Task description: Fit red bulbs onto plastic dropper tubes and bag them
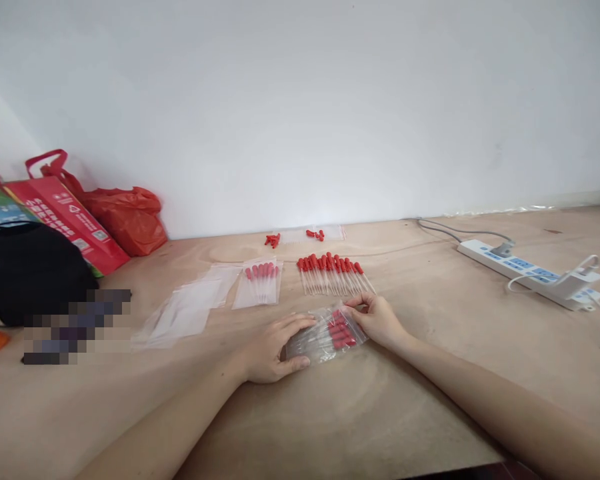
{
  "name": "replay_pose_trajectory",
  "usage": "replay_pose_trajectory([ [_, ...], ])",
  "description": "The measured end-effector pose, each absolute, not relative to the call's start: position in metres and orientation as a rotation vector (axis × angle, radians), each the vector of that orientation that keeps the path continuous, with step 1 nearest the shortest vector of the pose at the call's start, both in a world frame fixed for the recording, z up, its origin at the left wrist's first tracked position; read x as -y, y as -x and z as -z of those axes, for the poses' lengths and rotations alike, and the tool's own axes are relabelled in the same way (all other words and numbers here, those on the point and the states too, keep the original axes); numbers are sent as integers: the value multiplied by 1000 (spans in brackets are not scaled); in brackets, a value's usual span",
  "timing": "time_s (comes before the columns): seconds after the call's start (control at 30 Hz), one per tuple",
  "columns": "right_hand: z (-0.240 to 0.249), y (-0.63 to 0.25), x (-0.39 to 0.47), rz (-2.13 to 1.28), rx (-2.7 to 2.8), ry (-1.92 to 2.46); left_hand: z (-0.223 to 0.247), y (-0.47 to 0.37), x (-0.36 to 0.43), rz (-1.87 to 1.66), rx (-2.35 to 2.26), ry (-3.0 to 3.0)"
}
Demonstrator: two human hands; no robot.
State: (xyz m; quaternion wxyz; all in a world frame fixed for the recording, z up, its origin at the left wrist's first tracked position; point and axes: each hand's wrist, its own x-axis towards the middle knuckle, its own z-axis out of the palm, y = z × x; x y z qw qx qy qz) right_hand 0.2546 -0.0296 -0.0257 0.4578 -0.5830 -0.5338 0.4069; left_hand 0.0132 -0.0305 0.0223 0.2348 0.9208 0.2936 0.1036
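Note:
A clear plastic bag (325,335) holding several red-capped droppers lies near the table's front, caps toward the right. My left hand (280,347) rests at its left end, thumb and fingers apart at the bag's edges. At the bag's upper right corner, my right hand (373,319) pinches the plastic with thumb and fingers closed. Just behind is a row of loose red-capped droppers (333,273). Left of that row lies a filled bag (257,283) with several droppers in it. Flat, clear bags (185,310) are spread farther left.
Small red caps (273,240) and more red caps (316,235) lie near the wall. A white power strip (525,270) with cables is at the right. Red bags (125,220) and a black bag (35,273) stand at the left, beside a pixelated object (80,327).

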Motion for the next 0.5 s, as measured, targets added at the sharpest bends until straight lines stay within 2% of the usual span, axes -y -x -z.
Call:
replay_pose_trajectory([
  [0.2,21,-256,27,-1127,1451,1299,-22,-13,30,-250,-823,-2532],
  [0.4,14,-253,24,-978,1448,1415,-21,-13,30,-284,-810,-2532],
  [0.5,9,-259,23,-1112,1587,1286,-20,-12,30,-282,-813,-2528],
])
